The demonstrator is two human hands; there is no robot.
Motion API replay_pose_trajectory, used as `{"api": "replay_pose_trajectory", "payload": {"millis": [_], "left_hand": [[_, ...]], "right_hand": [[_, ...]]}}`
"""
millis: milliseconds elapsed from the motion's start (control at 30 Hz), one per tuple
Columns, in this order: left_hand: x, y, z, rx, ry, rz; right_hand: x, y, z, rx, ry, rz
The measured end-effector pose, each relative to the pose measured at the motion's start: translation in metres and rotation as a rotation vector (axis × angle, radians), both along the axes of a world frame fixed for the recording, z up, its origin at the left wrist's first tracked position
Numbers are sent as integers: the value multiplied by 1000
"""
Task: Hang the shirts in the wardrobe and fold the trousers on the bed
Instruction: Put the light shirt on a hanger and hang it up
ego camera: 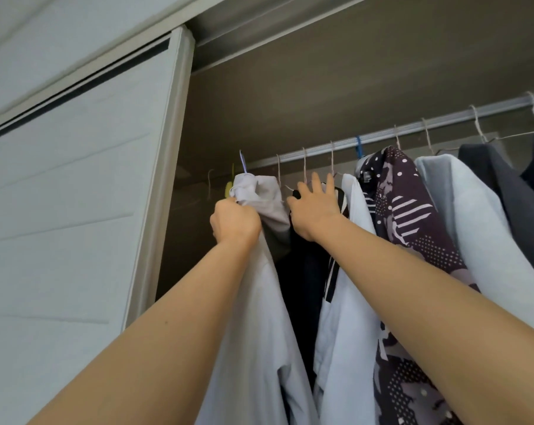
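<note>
As our left grip [235, 223] clamps the pale shirt [259, 317] at its bunched collar, the hanger hook [243, 163] just above it seems short of the rail [412, 127]. Right of it, our right grip [316, 208], fingers spread, presses a dark hung garment [302, 271] aside. We judge hanging underway; next the thin hook must lift over the smooth metal rail. Cloth looks soft, creased.

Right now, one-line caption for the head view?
Left hand grips a pale shirt below the rail; right hand presses against hung clothes.
</note>
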State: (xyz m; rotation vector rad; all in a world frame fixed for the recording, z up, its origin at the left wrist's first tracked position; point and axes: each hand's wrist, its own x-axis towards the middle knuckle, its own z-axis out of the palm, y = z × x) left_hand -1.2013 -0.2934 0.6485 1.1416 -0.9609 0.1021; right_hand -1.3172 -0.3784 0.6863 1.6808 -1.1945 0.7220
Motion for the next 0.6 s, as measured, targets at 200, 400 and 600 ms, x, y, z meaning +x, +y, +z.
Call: {"api": "replay_pose_trajectory", "payload": {"millis": [200, 400, 600], "left_hand": [[3, -30, 21, -21, -43, 46], [4, -49, 51, -80, -123, 79], [11, -72, 68, -48, -135, 115]], "right_hand": [[-13, -5, -17, -179, -31, 34], [-14, -10, -11, -224, -121, 41], [-4, -9, -16, -288, -25, 89]]}}
